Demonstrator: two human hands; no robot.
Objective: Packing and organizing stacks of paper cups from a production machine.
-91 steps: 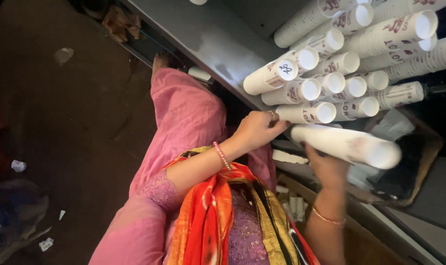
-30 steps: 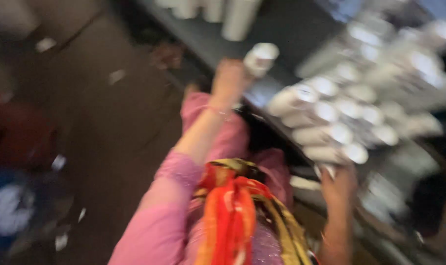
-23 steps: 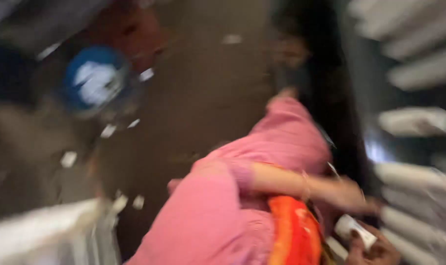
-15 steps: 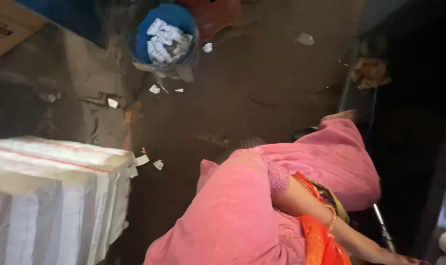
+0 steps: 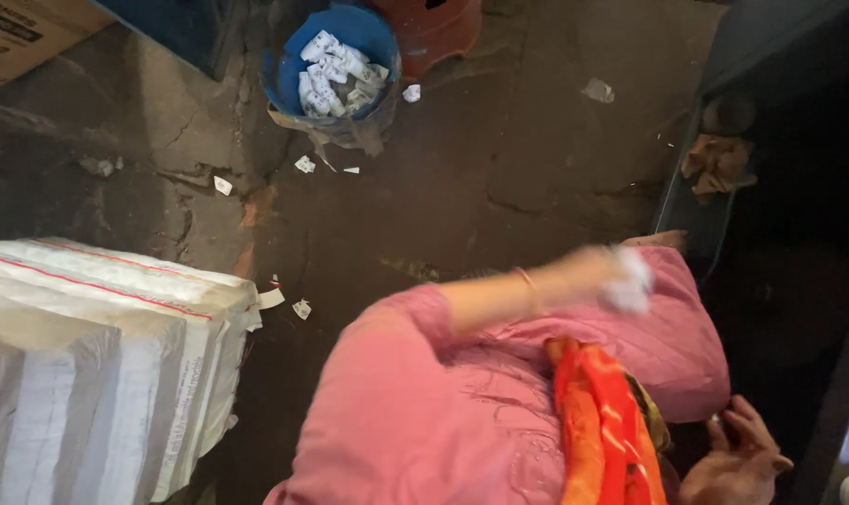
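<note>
Your left hand (image 5: 600,273) grips white paper scrap (image 5: 630,281) | right hand (image 5: 735,463) loosely open, empty | blue bin (image 5: 294,56) already holds scraps

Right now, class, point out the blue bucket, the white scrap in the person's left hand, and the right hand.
blue bucket (image 5: 280,89), head view, left rim.
white scrap (image 5: 627,280), head view, its blurred middle.
right hand (image 5: 735,460), head view, the palm.

The view swung away from the shelf of stacked white cups down to the floor. The left hand (image 5: 607,271), earlier up at the cups, came across the pink lap holding a blurred white scrap (image 5: 630,281), while the right hand (image 5: 738,458) dropped low and let go of the long cup stack.
</note>
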